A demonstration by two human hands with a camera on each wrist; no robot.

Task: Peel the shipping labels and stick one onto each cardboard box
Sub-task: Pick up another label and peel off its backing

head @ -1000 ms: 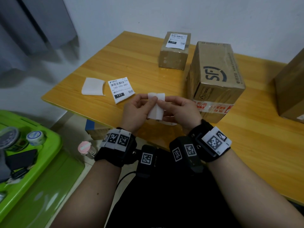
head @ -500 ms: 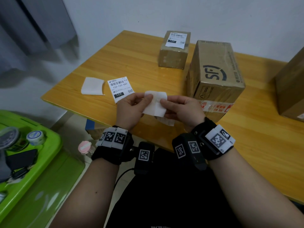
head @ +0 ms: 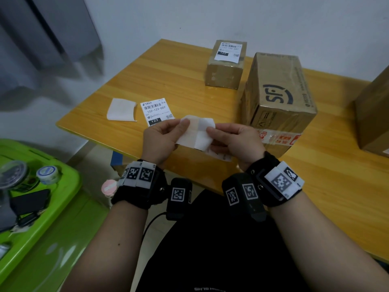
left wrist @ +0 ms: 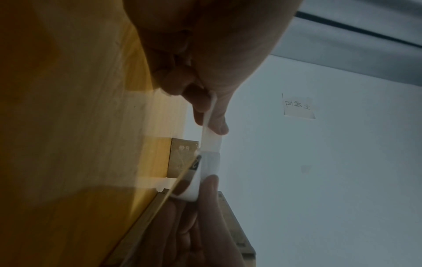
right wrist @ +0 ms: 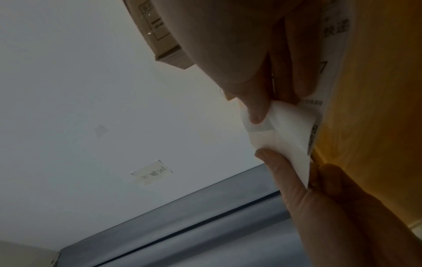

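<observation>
Over the table's near edge, both hands hold a shipping label that is partly peeled from its white backing sheet. My left hand pinches the left side of the backing sheet. My right hand pinches the right side, with the printed label hanging under its fingers. A small cardboard box at the back carries a stuck label. The large SF box stands just right of my hands with a bare top. A third box shows at the right edge.
A loose printed label and a curled blank backing sheet lie on the wooden table left of my hands. A green plastic bin with tape rolls and a dark phone stands on the floor at the lower left.
My hands have drawn apart. The white sheet between them has spread from a narrow strip to a wide piece, and my left hand has moved left.
</observation>
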